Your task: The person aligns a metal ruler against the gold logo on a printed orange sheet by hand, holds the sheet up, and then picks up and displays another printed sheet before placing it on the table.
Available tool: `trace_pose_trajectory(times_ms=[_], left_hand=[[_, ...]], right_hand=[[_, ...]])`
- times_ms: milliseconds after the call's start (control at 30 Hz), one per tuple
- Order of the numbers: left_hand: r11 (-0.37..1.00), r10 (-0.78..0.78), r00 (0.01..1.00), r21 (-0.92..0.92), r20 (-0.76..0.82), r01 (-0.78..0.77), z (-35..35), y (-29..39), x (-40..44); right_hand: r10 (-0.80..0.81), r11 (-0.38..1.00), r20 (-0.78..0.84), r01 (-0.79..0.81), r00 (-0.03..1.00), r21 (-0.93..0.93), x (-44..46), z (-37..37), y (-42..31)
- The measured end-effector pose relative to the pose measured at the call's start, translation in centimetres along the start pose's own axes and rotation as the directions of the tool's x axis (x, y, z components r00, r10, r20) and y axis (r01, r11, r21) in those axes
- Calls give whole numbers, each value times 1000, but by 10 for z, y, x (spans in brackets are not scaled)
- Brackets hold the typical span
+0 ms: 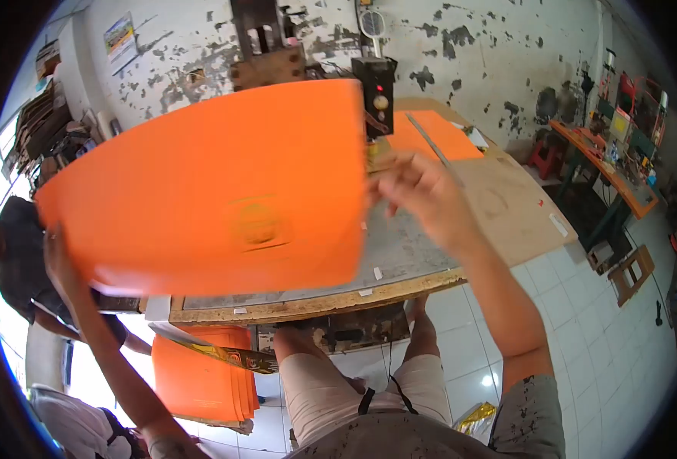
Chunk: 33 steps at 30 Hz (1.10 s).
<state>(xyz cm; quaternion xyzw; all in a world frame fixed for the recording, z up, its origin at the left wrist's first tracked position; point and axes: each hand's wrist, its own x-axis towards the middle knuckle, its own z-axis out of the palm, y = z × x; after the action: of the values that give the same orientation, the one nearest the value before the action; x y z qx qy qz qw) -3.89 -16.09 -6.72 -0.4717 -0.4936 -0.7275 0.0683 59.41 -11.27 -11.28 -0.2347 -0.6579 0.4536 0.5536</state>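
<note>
A large orange sheet [201, 183], bowed and blurred by motion, is held up over the worktable. A dark-yellow printed or stamped mark [258, 222] shows on its face. My left hand [64, 264] grips the sheet at its left edge, with the fingers partly hidden behind it. Close to the sheet's right edge is my right hand [415, 187], blurred, with bent fingers apart and no clear hold on anything. Behind the sheet rises a press machine [268, 65], its lower part hidden. A black control box [375, 96] with a red light is beside it.
On the worktable [506, 206] lie another orange sheet [434, 134] and a metal ruler [426, 138]. Several orange sheets [201, 375] are stacked low at left. Two other people [21, 252] are at left. A tool-covered bench [606, 164] stands at right.
</note>
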Motion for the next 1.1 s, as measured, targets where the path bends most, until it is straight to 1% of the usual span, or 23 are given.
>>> trace_pose_trajectory(times_ms=[33,100,167,200,233,300,333,400,433,500,533,567,633,767,867,1100], left_hand=[[999,-42,999,12,-28,42,-38,-13,8],[987,-156,986,-48,-55,154,-116,-38,28],[960,-253,965,-142,-69,241,-182,-57,48],[955,-274,958,-145,-84,260,-207,-61,51],[954,-286,952,-121,-106,273,-212,-51,43],[951,-307,940,-74,-150,299,-217,-34,27],[956,-292,937,-22,-189,294,-224,-40,26],[954,-257,931,83,-260,287,-245,-63,36],[950,-181,952,208,-245,234,-258,-85,48],[890,-32,982,442,-186,113,-281,-129,71],[842,11,989,535,-144,69,-274,-136,78],[810,18,993,584,-118,55,-269,-141,83],[772,13,996,635,-84,44,-253,-143,88],[738,5,999,674,-54,33,-233,-142,96],[723,1,999,691,-37,25,-226,-137,101],[693,4,1000,721,-19,11,-218,-119,112]], right_hand=[[60,998,40,-60,997,17,-17,2,12],[129,990,-15,-129,992,-47,-54,-2,39],[146,971,-218,-181,965,-153,-108,-25,90],[140,949,-326,-221,935,-223,-126,-32,104],[125,920,-427,-266,895,-288,-142,-39,117],[63,855,-554,-331,830,-398,-175,-59,147],[-38,802,-554,-306,832,-513,-185,-65,157],[-236,648,-515,-262,824,-715,-201,-70,170],[-237,594,-475,-261,847,-761,-208,-68,170],[-258,498,-405,-238,877,-834,-207,-60,171],[-259,450,-371,-229,891,-863,-208,-56,171],[-222,448,-367,-240,904,-861,-210,-57,175],[-236,462,-374,-235,897,-855,-210,-56,180],[-256,468,-382,-232,888,-853,-211,-56,186],[-289,458,-371,-213,882,-863,-211,-57,192],[-307,431,-386,-234,870,-871,-209,-55,198]])
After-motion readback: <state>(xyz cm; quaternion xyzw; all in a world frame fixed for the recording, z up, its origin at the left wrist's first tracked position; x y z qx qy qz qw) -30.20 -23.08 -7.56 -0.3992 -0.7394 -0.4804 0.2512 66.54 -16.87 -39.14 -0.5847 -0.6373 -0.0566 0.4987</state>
